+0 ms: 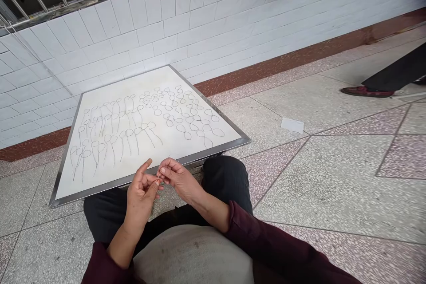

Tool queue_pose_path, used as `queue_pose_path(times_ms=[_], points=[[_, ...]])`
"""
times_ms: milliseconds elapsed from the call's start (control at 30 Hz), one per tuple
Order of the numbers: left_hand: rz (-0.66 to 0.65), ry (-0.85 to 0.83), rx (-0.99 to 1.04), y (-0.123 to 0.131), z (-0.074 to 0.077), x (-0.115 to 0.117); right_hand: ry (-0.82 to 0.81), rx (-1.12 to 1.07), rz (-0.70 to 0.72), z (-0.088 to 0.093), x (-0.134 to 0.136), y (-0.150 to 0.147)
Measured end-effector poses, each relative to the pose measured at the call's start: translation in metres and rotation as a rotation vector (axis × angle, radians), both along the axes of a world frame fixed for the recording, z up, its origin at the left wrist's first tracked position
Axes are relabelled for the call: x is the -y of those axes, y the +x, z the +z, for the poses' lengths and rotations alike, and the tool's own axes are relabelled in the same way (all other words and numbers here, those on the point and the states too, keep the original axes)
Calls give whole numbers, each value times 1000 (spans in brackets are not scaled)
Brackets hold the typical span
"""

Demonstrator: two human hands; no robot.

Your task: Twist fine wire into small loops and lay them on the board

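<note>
Left hand [141, 193] and right hand [178, 179] both pinched closed on one thin strand [159, 178], by white tabletop's [140, 83] near edge. Thin loops [168, 106] laid out on top.

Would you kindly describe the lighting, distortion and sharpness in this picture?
Head view: soft, even light, no hard shadow on the white tabletop; head view: the tiled wall runs slanted, and the upper right corner darkens; head view: the thin strand between the left hand and right hand is too fine to trace.
</note>
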State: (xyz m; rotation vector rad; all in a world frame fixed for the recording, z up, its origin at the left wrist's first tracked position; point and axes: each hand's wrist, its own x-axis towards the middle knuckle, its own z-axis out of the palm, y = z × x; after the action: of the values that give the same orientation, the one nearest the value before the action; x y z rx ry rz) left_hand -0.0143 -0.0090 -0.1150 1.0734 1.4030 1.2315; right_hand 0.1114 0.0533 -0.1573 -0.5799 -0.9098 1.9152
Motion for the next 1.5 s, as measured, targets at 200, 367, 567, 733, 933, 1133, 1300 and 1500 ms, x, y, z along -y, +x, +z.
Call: queue_pose_path(times_ms=[200, 367, 567, 733, 933, 1133, 1300, 1500], points=[[-42, 28, -38, -1, -1, 0, -49, -51, -14, 0, 1, -2], [-83, 22, -47, -3, -2, 1, -43, -91, 29, -2, 0, 0], [-119, 15, -18, -5, -7, -1, 4, -61, 76, -4, -4, 5], [-131, -13, 14, -4, -8, -3, 48, -44, 54, -3, -7, 8], [-40, -6, 30, 0, -6, -2, 112, 62, 16, -3, -4, 5], [-51, -30, 122, -3, -9, -1, 53, 66, -58, -1, -4, 5], [-56, -37, 146, -3, -10, -1, 21, 65, -43, 2, -4, 7], [-46, -19, 152, -2, -9, -1, 80, 86, -15, 4, -4, 7]])
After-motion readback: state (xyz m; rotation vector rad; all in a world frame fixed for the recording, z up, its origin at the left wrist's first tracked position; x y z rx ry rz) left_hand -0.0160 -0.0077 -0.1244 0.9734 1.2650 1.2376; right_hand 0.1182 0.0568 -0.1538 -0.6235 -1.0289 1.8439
